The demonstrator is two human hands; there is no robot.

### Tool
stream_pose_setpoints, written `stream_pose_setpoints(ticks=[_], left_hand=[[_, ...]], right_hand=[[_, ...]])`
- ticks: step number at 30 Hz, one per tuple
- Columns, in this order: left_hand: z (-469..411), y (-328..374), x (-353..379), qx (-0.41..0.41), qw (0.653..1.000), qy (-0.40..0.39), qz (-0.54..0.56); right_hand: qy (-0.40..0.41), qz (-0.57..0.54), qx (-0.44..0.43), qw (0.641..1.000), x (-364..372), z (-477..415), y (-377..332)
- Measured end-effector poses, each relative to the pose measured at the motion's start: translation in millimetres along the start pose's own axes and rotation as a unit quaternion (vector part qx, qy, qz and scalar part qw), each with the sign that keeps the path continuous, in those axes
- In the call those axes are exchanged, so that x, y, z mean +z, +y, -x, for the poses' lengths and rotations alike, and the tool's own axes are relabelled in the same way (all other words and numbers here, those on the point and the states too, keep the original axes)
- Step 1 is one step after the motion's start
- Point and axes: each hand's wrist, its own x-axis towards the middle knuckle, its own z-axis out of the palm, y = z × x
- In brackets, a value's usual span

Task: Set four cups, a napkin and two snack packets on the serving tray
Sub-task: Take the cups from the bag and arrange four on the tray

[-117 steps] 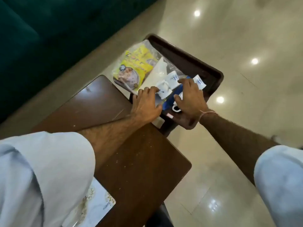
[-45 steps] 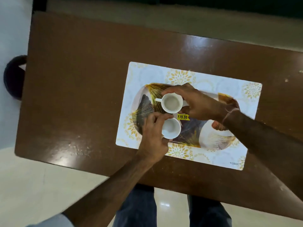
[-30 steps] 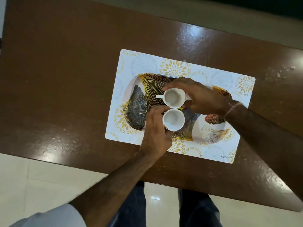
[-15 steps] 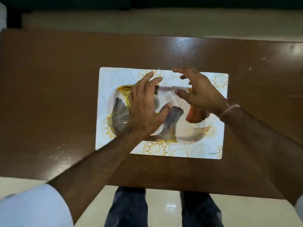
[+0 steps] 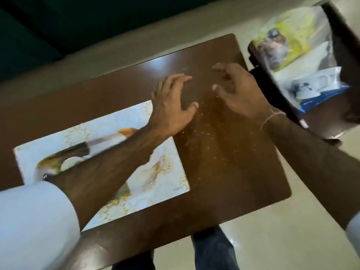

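Both hands have left the cups and swung rightward: the left hand (image 5: 171,106) and right hand (image 5: 241,90) now hover over bare desk (image 5: 224,152), fingers spread, holding nothing. One white cup (image 5: 69,162) (partly hidden by the forearm) sits on the leaf-patterned serving tray (image 5: 169,172). The yellow snack packet (image 5: 288,41) lies blurred in the dark tray (image 5: 342,41) at right.

brown table (image 5: 224,162), patterned placemat (image 5: 120,121), tiled floor (image 5: 292,240)

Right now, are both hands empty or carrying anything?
Empty. The left hand and right hand are both open with fingers spread above the bare brown table, nothing held in either.
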Motion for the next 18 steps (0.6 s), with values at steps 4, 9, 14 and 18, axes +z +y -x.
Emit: stream_pose_setpoints(ticks=[4,9,14,18], left_hand=[[-41.3,54.4,47.0,0.034,0.999,-0.034,0.011],[-81.2,124.5,104.6,0.091,0.99,-0.105,0.014],[-108.3,185.2,156.9,0.105,0.982,-0.155,0.013],[-125.4,218.1,190.6,0.09,0.981,-0.17,0.024]], right_hand=[[0.062,-0.005,0.027,0.998,-47.9,12.9,57.9],[0.112,0.009,0.084,0.99,-97.3,26.5,122.7],[0.149,0.054,0.147,0.976,-130.4,38.4,174.9],[0.212,0.051,0.199,0.955,-141.6,40.5,201.3]])
